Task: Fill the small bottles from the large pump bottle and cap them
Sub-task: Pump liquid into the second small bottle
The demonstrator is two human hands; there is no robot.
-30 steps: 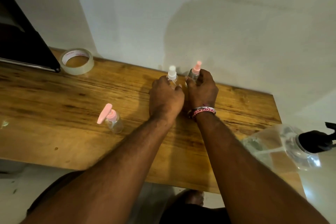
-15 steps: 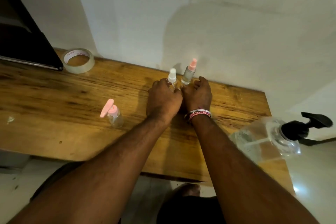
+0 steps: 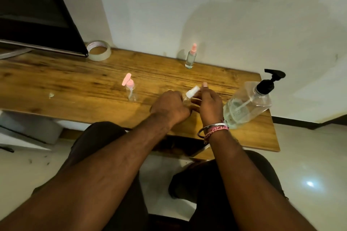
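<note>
A dark flat screen (image 3: 33, 11) stands at the far left of a long wooden table (image 3: 75, 84) set against a pale wall, with a roll of clear tape (image 3: 99, 50) lying flat just beside the screen's lower right corner. Further right, a small clear bottle with a pink pump top (image 3: 130, 88) stands upright on its own near the middle of the table, apart from the hands. Near the front edge of the table, the person's left hand (image 3: 170, 106) curls around the body of a small clear bottle with a white spray cap (image 3: 189, 94), which is tilted with its cap pointing up and to the right; most of the bottle's body is hidden behind the fingers. The right hand (image 3: 209, 102), with bangles and a pink thread band at the wrist, meets it from the right, thumb and fingers closing on the bottle near the white cap. Behind the hands, close to the wall, a slim clear bottle with a pink spray cap (image 3: 191, 56) stands upright and alone. At the right end of the table stands the large clear pump bottle (image 3: 247, 103) with a black pump head, part-filled with clear liquid, just beside the right wrist.
</note>
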